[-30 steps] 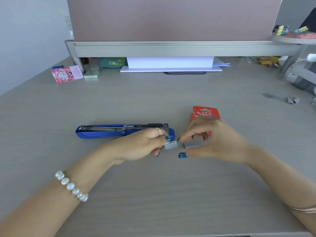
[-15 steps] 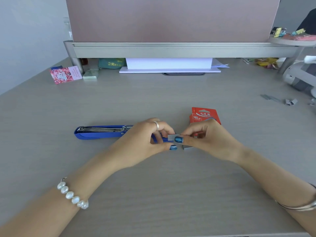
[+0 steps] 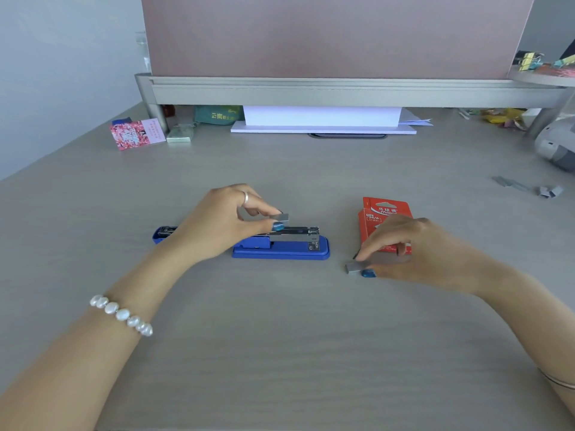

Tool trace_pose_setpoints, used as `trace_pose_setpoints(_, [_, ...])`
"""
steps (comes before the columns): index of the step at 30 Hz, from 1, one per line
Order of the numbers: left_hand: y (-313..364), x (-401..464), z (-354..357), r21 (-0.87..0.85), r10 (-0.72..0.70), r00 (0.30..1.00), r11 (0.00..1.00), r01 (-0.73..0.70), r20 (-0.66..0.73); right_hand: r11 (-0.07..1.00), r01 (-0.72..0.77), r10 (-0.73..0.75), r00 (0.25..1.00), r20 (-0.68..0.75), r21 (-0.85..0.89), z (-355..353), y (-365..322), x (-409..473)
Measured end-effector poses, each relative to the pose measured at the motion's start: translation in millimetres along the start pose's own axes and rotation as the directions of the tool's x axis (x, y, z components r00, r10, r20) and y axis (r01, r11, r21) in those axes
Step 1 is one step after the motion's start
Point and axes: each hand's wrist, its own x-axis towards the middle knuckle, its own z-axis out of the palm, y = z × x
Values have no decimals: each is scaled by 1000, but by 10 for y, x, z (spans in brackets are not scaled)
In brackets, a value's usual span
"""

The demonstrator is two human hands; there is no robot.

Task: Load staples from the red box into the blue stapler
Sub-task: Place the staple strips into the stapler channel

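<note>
Red box (image 3: 385, 223): lies flat on the bench (image 3: 280, 353), just right of the blue stapler; white print reads "24/6", and the logo above it is too small to read.
Blue stapler (image 3: 281, 244): lies lengthwise across the middle of the bench, opened out, its metal staple channel facing up.
Left hand (image 3: 224, 223): over the stapler's middle, thumb and forefinger pinched on a short staple strip (image 3: 280, 217); the other fingers are curled. The strip hangs just above the stapler's metal channel, not touching it as far as can be seen.
Right hand (image 3: 404, 250): right of the stapler, partly covering the near end of the red box, fingertips pressed together on a second staple strip (image 3: 357, 267) that lies on or just above the bench.
Loose staples (image 3: 529, 189): far right of the stapler, scattered on the bench.
Green pouch (image 3: 217, 115): behind the stapler under the shelf, printed with "云南" and further characters that are unclear.
Pink card (image 3: 137, 133): back left of the stapler; writing unreadable.
</note>
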Motion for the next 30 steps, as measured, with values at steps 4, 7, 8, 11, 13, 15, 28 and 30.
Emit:
trace_pose_setpoints(4, [-21, 5, 1, -33, 6, 996, 999, -3, 88, 1000, 10, -10, 1000, -4, -25, 18, 12, 4])
trace_pose_setpoints(7, [-29, 0, -1, -61, -5, 994, 998, 12, 112, 1000, 11, -10, 1000, -14, 19, 28, 10, 5])
trace_pose_setpoints(8, [-33, -3, 0, -67, -9, 993, 998, 17, 116, 999, 9, -8, 1000, -22, 37, 27, 6, 7])
trace_pose_setpoints(11, [-36, 3, -2, -64, -3, 993, 998, 11, 120, 996, -9, 12, 999, -35, 91, 14, -9, 12])
trace_pose_setpoints(13, [-31, 5, -2, -54, 4, 993, 999, 2, 122, 994, -17, 21, 999, -30, 110, 9, -26, 8])
trace_pose_setpoints(15, [-32, 6, -4, -36, 14, 992, 999, -10, 125, 993, -20, 23, 999, -30, 116, 9, -38, 4])
trace_pose_setpoints(28, [-61, 8, 45, -22, 7, 990, 1000, -4, 143, 980, -43, 67, 991, -118, 195, 19, -43, 33])
trace_pose_setpoints(30, [-70, 15, 43, -11, -2, 987, 1000, 4, 163, 963, -63, 102, 985, -138, 264, 41, -73, 71])
